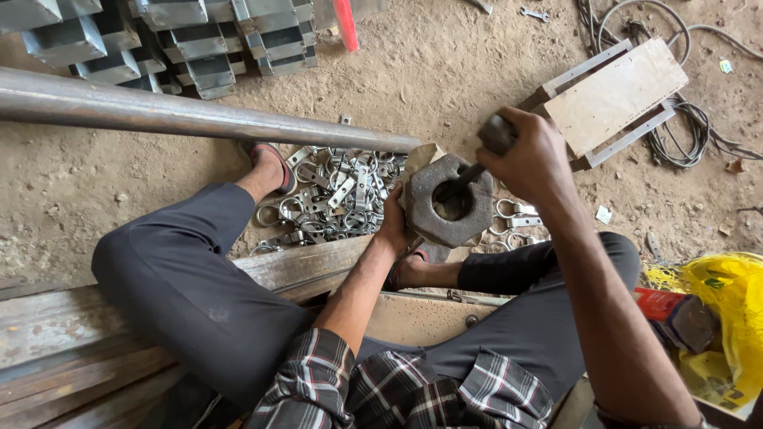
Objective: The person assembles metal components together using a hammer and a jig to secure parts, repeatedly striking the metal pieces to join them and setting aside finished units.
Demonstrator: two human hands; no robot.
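Looks like I'm mid-strike: right hand [528, 155] fisted tight round the hammer [486, 147], head down in the block's [449, 202] hole. Left hand [395, 222] steadies the block, clamps [338, 195] just left. Next hit needs straight aim, I'd say.

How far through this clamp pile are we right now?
Done: cannot tell; a few clamps lie apart right of the block. In hand: left hand steadies the hexagonal block; right hand holds a tool in its hole. Left: the clamp pile.
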